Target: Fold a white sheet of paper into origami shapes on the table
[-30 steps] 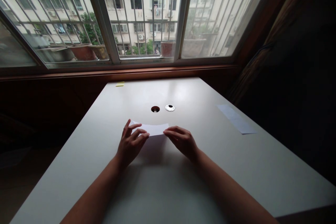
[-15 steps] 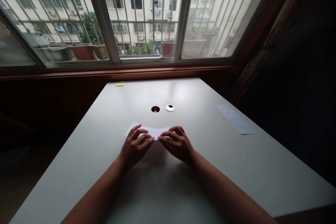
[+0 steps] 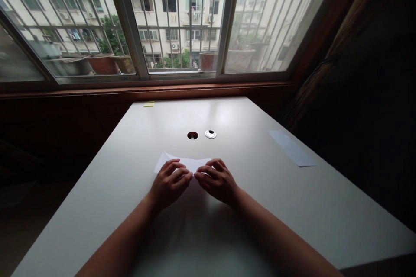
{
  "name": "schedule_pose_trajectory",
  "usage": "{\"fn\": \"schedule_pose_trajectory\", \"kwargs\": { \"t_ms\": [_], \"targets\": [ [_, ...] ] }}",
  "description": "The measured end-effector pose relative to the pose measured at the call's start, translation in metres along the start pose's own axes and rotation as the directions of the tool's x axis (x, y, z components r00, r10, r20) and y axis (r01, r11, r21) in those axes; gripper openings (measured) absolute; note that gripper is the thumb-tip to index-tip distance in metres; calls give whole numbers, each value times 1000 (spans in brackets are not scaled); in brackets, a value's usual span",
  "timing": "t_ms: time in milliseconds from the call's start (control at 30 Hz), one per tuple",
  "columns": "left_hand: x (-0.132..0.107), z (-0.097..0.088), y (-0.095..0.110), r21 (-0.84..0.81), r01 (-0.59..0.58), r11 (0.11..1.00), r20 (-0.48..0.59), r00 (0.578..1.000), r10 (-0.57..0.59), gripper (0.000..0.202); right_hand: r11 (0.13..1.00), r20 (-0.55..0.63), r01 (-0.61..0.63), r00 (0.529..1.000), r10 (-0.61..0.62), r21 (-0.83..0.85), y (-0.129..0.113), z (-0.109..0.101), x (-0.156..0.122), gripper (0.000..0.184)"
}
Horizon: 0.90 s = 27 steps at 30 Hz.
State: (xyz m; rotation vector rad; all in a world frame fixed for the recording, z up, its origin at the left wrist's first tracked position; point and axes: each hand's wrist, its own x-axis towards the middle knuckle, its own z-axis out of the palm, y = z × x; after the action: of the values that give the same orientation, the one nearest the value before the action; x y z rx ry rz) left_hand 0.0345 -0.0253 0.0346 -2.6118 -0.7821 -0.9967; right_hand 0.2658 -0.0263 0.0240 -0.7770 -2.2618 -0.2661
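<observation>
A sheet of white paper is held a little above the table by both hands, its far edge sagging in the middle and its left corner sticking out. My left hand pinches the paper's near edge close to the middle, thumb and fingers closed. Right beside it, my right hand pinches the same edge, with the two sets of fingertips nearly touching. The fingers hide much of the sheet's near side.
A white table spreads under both arms. Beyond the paper are a round hole and a silver cable cover. Another paper sheet lies on the right. A yellow sticky note sits at the far left edge, below a barred window.
Both hands have come slightly nearer to me and lower, their fingertips closer together. The paper's left corner shows a bit more.
</observation>
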Motion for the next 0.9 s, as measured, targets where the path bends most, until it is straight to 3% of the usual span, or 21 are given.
{"fn": "schedule_pose_trajectory", "kwargs": {
  "t_ms": [433,900],
  "targets": [
    [2,0,2,5,0,1000,-26,1000,0,22,1000,-19,1,1000,0,24,-3,-2,3,28],
    [-6,0,-8,63,99,993,-76,993,-95,24,995,-105,-103,989,102,-6,17,-6,-8,20]
  ]
}}
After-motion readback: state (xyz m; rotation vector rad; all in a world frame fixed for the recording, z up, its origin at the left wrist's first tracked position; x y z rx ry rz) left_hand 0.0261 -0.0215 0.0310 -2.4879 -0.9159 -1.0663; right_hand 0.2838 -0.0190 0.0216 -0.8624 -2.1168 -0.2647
